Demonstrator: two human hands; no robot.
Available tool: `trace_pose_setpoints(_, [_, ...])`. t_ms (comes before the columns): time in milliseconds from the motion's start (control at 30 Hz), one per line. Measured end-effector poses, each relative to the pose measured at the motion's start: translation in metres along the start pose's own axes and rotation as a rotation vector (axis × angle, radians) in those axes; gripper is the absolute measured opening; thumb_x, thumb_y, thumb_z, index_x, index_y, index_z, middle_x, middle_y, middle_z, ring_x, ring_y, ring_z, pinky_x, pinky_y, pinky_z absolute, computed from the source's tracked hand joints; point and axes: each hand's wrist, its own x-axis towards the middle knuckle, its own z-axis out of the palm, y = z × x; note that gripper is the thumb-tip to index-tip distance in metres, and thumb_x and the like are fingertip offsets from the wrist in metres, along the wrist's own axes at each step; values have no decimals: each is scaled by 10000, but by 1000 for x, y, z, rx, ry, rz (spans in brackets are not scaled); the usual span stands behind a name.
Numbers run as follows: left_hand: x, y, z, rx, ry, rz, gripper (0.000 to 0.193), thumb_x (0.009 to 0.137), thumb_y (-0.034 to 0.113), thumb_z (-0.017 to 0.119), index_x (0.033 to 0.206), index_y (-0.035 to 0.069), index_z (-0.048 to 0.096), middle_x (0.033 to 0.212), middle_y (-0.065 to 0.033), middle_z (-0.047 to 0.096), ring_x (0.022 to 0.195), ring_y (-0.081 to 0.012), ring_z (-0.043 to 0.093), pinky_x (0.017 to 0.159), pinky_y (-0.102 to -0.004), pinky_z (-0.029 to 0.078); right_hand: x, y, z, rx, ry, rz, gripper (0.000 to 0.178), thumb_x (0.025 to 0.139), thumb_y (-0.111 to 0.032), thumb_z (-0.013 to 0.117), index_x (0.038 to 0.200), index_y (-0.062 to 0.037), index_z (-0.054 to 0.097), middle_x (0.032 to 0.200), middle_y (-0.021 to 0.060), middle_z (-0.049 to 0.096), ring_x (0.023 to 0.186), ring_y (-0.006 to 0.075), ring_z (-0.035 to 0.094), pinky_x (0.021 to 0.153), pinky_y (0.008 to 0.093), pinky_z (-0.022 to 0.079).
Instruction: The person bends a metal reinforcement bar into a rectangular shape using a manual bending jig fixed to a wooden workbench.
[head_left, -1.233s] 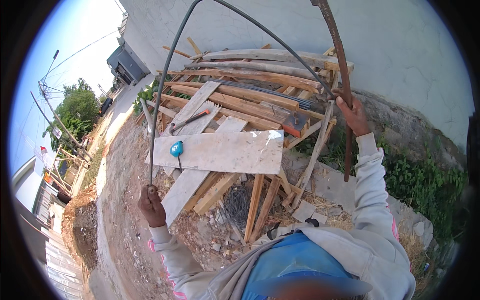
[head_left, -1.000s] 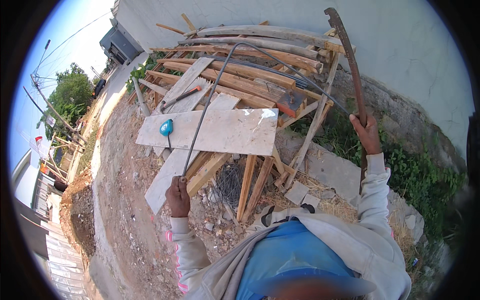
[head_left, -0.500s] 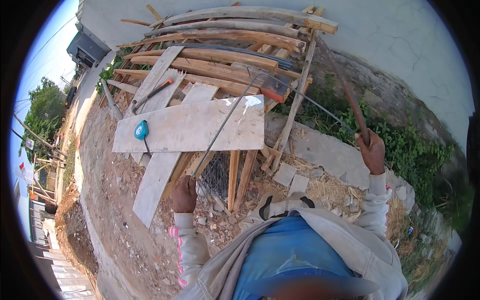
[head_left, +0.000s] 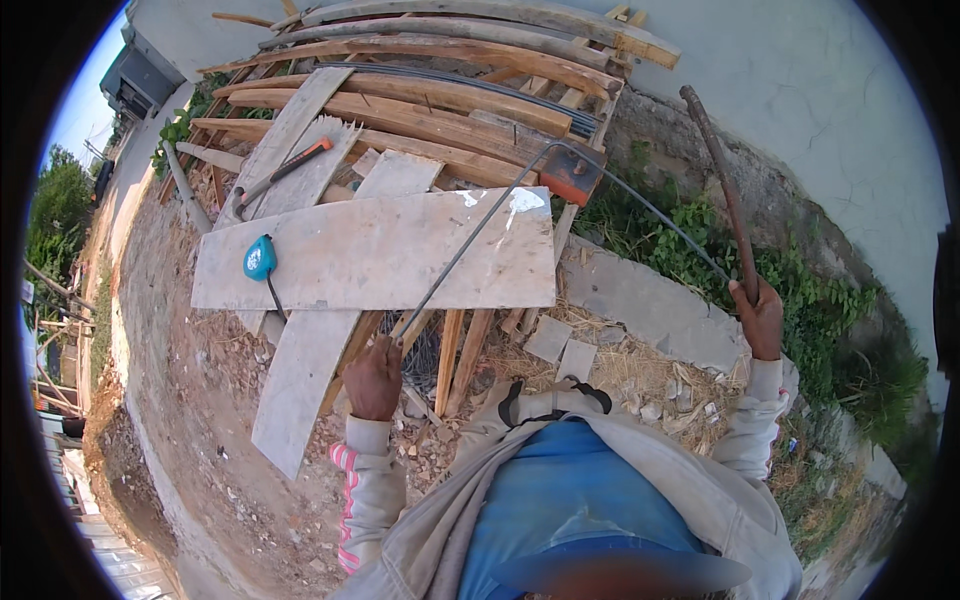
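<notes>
A thin grey steel rod (head_left: 480, 228), bent into a wide V, lies across the pale board (head_left: 375, 255). My left hand (head_left: 373, 378) is closed on its near end, just below the board's front edge. The rod's bend rests at a rusty orange-brown block (head_left: 570, 178) on the timber. From there its other arm runs down to my right hand (head_left: 757, 315). That hand is closed round a long rusty bar (head_left: 725, 190), which slants up toward the wall; the rod's far end meets my fingers there.
A teal tape measure (head_left: 259, 258) sits on the board. Behind it a hammer (head_left: 285, 178) with an orange-tipped handle lies on another plank. Several timbers (head_left: 430, 105) are stacked against the pale wall (head_left: 780, 70). Plants (head_left: 690, 220) grow along the wall's foot. Rubble and straw cover the ground.
The rusty bar's upper end has swung to the right, away from the timber stack. Both hands still grip, and the whole view has shifted a little. The rod keeps its V shape.
</notes>
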Motion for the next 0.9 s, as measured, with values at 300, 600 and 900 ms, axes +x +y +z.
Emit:
trace_pose_setpoints(300, [-9, 14, -6, -53, -80, -40, 163, 964, 220, 633, 894, 79, 594, 653, -183, 615, 599, -395, 627, 531, -492, 460, 14, 17, 2, 129, -126, 111, 337, 916, -343, 727, 865, -22, 637, 646, 13, 518, 592, 116, 472, 562, 326, 368])
trace_pose_setpoints(600, [-20, 22, -8, -85, -130, -61, 138, 951, 196, 637, 899, 70, 619, 665, -179, 622, 612, -391, 632, 541, -489, 467, 26, 32, -1, 191, -192, 163, 368, 900, -370, 736, 829, -33, 607, 658, -12, 509, 595, 108, 461, 560, 318, 355])
trace_pose_setpoints(900, [-3, 9, -7, -19, -86, -49, 190, 958, 243, 648, 865, 87, 593, 684, -169, 632, 620, -388, 637, 545, -494, 473, 4, 8, -2, 87, -180, 200, 398, 890, -396, 734, 806, -34, 590, 645, -6, 499, 593, 117, 465, 560, 323, 354])
